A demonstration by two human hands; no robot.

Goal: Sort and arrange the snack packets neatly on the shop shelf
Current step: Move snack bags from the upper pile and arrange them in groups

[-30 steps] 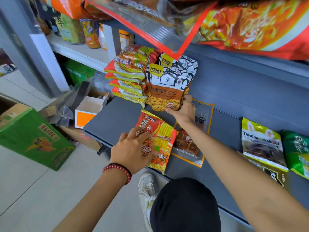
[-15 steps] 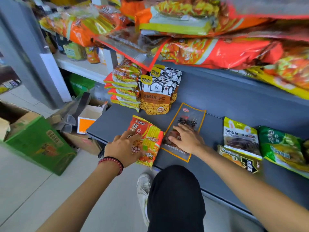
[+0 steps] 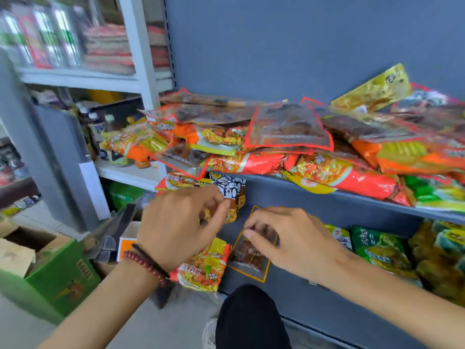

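My left hand [image 3: 181,222] hovers with loosely curled fingers over the lower grey shelf [image 3: 297,295], holding nothing I can make out. Below it an orange noodle snack packet [image 3: 206,265] lies at the shelf's front edge. My right hand [image 3: 289,238] hangs with fingers curled loosely just above a clear packet with an orange border [image 3: 247,255], which lies flat on the shelf. A black-and-white seed bag [image 3: 230,190] stands behind my left hand. The upper shelf carries a messy heap of orange and red-edged clear packets [image 3: 289,137]. The picture is blurred by motion.
Green packets [image 3: 377,245] lie on the lower shelf at the right. A green cardboard box [image 3: 57,275] and open cartons stand on the floor at the left. My black-clad knee [image 3: 249,316] is against the shelf front. A white rack [image 3: 130,81] with bottles stands at the left.
Both hands have lifted off the packets on the lower shelf and risen. The view has tilted up, so the crowded upper shelf now fills the middle.
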